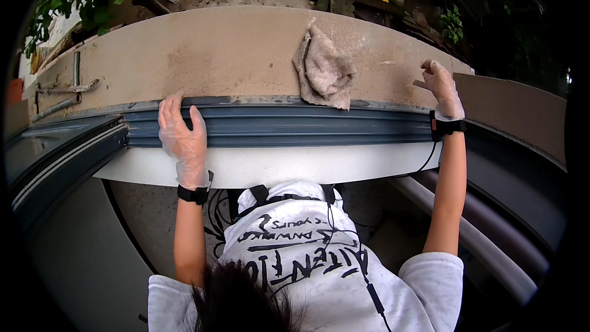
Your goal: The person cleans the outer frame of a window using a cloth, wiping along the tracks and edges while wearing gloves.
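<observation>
My left hand (183,133), in a clear plastic glove, lies over the dark blue-grey window track (276,125). Its fingertips reach the track's outer edge, the thumb stands apart, and I see nothing in it. Over the right part of the concrete ledge (239,55) is my right hand (440,85), also gloved. Its fingers are curled around a small flat brownish strip (420,84), one end of which sticks out to the left. A dirty, crumpled cloth (326,69) rests on the ledge between my hands, its lower corner hanging over the track's outer edge.
A hammer-like metal tool (76,85) and a metal tube (57,108) lie at the ledge's left end. The sliding window sash (69,161) stands at left. A white inner sill (276,166) runs before me. Black cables (216,216) hang below.
</observation>
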`<state>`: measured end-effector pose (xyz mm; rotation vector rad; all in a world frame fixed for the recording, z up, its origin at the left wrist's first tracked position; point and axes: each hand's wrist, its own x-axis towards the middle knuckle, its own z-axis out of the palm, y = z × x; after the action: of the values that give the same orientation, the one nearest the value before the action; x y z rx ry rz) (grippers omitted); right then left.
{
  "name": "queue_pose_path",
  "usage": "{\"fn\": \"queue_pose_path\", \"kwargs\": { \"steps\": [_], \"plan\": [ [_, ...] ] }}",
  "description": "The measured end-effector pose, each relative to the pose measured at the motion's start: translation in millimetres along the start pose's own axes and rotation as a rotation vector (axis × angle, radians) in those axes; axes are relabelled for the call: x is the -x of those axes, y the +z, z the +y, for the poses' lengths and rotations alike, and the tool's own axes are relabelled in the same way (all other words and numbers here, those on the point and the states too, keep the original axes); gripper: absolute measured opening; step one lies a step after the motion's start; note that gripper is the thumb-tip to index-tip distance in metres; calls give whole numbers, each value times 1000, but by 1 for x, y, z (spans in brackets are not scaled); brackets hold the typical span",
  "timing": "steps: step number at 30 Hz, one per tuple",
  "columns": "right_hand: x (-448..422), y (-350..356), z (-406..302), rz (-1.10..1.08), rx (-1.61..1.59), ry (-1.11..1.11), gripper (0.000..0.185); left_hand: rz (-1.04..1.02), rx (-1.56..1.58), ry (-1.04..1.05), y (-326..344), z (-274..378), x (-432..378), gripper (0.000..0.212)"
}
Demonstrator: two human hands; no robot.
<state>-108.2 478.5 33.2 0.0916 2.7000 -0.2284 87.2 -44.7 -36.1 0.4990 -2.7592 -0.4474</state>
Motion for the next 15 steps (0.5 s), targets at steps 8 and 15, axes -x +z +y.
{"fn": "queue_pose_path", "kwargs": {
  "steps": [8,15],
  "plan": [
    [-16,30,74,144,395,-288,22,9,11,-10,0,6,-3,31],
    [-20,41,77,151,392,-280,24,41,-23,11,2,2,0,27]
  ]
}}
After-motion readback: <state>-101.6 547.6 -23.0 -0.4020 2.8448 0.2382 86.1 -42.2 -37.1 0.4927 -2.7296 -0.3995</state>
